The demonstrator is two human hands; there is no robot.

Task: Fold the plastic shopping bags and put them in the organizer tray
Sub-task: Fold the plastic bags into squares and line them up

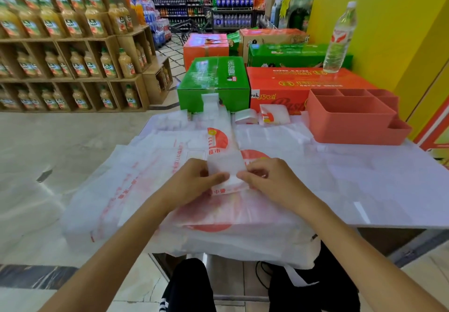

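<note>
1. Both hands work at the near edge of the table [388,190]. On the left, the left hand [194,180] has its fingers curled, pinching the near end of a long folded bag strip [222,146].
2. Just right of it, the right hand [269,178] pinches the same end from the other side, fingers curled; the two thumbs nearly meet over the strip.
3. That strip runs away from the person across a loose pile of flat bags [136,183], which spreads over the left and middle of the table and droops off the near edge. From here it looks folded lengthwise only, with the end-to-end folding just starting.
4. Further back and to the right, two small folded bag bundles [274,114] lie on the table, near the tray but outside it.
5. At the far right, the pink organizer tray [349,127] shows no bags in the compartments I can see. So I judge most of the job remains: many flat bags unfolded, nothing visibly stowed.
</note>
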